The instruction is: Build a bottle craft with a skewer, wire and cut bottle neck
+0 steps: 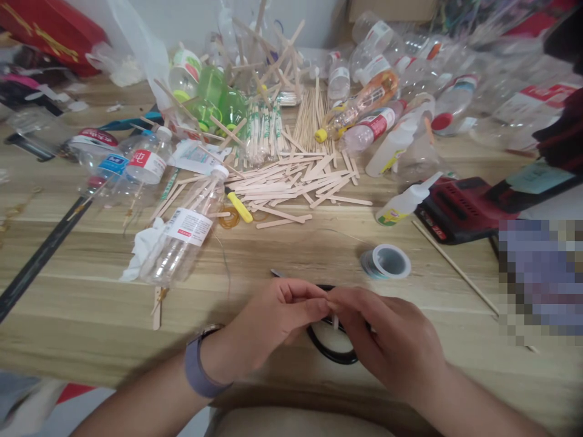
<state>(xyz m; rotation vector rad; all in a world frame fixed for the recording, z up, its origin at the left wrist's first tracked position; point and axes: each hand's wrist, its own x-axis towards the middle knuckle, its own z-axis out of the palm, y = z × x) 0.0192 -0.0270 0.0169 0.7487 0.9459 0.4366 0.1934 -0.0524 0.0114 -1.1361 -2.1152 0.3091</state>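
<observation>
My left hand (272, 320) and my right hand (387, 337) meet fingertip to fingertip low in the middle of the wooden table (91, 303). Both pinch a small pale piece (336, 320) between them; it is too small to name. A purple band sits on my left wrist. Under the hands lies a black ring-shaped thing (330, 352), partly hidden, with a thin metal tip (276, 273) poking out to the left. A roll of tape (386, 262) lies just beyond my right hand.
A heap of flat wooden sticks (291, 182) and skewers (310, 118) fills the table's middle. Empty plastic bottles (182, 237) lie left and at the back right. Glue bottles (405, 203), a yellow-handled tool (240, 207), and a red-black tool (464, 209) are nearby.
</observation>
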